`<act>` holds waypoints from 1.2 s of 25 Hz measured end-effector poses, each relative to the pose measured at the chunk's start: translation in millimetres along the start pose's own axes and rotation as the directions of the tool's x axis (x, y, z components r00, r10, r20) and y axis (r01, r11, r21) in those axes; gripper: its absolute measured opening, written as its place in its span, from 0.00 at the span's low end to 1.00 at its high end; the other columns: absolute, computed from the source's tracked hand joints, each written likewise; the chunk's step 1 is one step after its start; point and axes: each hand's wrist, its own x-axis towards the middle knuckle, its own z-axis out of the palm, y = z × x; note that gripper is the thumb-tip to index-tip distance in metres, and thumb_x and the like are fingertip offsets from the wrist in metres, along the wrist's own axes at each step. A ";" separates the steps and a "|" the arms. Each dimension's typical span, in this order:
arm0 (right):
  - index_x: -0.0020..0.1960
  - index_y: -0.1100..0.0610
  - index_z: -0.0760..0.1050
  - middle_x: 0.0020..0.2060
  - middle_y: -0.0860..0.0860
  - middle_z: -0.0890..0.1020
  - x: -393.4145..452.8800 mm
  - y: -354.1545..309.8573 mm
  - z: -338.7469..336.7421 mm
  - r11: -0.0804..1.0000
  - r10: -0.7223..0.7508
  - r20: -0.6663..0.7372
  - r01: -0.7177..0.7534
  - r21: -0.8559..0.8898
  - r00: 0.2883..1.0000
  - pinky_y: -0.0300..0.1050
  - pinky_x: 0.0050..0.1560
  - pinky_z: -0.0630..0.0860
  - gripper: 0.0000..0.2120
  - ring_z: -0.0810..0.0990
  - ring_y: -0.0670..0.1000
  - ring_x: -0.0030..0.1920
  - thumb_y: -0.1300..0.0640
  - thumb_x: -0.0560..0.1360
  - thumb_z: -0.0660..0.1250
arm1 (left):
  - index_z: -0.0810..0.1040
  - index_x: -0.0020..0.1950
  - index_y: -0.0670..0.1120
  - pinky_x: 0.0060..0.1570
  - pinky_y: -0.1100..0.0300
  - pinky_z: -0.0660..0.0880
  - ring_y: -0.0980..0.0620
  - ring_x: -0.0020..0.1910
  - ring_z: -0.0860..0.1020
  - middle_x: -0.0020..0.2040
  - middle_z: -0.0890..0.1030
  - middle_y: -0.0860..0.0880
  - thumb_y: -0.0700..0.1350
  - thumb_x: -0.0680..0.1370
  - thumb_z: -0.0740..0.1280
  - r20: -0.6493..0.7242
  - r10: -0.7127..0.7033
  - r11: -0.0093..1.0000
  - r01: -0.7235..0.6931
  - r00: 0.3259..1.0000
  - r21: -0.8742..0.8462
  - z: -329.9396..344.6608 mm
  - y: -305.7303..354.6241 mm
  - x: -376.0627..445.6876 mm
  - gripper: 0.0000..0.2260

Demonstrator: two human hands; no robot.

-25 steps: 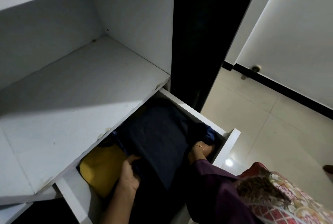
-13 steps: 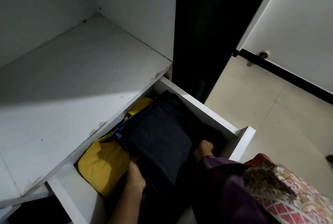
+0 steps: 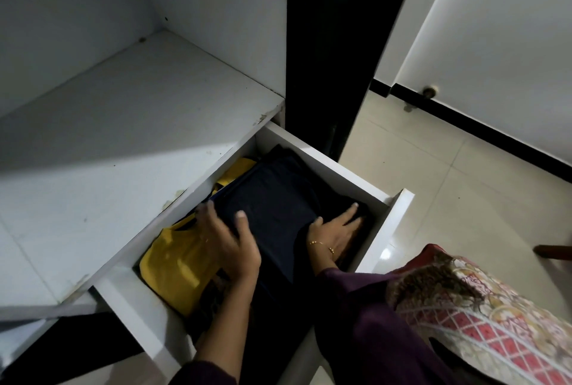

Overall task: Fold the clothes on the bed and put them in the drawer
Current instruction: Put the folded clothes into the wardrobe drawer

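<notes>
Hands are out from under the navy fold (image 3: 272, 199) now, left hand (image 3: 229, 239) loose over its edge by the yellow top (image 3: 173, 257), right hand (image 3: 337, 230) flat beside it, so it's basically stowed in the drawer (image 3: 328, 162).

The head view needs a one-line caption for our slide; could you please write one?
Both hands, left and right, settle a folded dark navy garment beside a yellow garment in the open white drawer.

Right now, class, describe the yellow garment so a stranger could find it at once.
Find the open white drawer under the bare white shelf. Along its left side lies the folded yellow garment, partly under a folded dark navy garment: the only bright thing there.
</notes>
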 end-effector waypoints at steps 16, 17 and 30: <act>0.75 0.51 0.31 0.71 0.58 0.28 13.2 18.3 30.5 0.924 0.127 0.315 0.004 -0.383 0.941 0.66 0.71 0.44 0.66 0.35 0.64 0.74 0.21 0.54 0.63 | 0.32 0.74 0.54 0.54 0.31 0.23 0.39 0.66 0.21 0.70 0.23 0.49 0.82 0.48 0.36 0.719 -0.157 0.340 -0.647 0.677 0.683 13.6 -35.0 27.8 0.60; 0.75 0.52 0.31 0.71 0.58 0.27 15.2 18.8 33.7 0.925 0.126 0.312 0.002 -0.380 0.942 0.66 0.71 0.43 0.67 0.35 0.64 0.73 0.21 0.54 0.64 | 0.31 0.74 0.54 0.54 0.31 0.23 0.39 0.66 0.21 0.70 0.22 0.49 0.82 0.49 0.38 0.717 -0.163 0.343 -0.642 0.678 0.686 14.6 -36.6 28.3 0.59; 0.77 0.52 0.39 0.72 0.59 0.28 14.0 1.7 25.0 0.964 0.067 0.322 0.022 -0.266 0.944 0.65 0.71 0.53 0.54 0.41 0.66 0.74 0.35 0.66 0.70 | 0.35 0.76 0.52 0.56 0.30 0.26 0.38 0.68 0.24 0.72 0.26 0.47 0.79 0.62 0.52 0.701 -0.180 0.325 -0.631 0.690 0.705 20.3 -35.6 40.2 0.53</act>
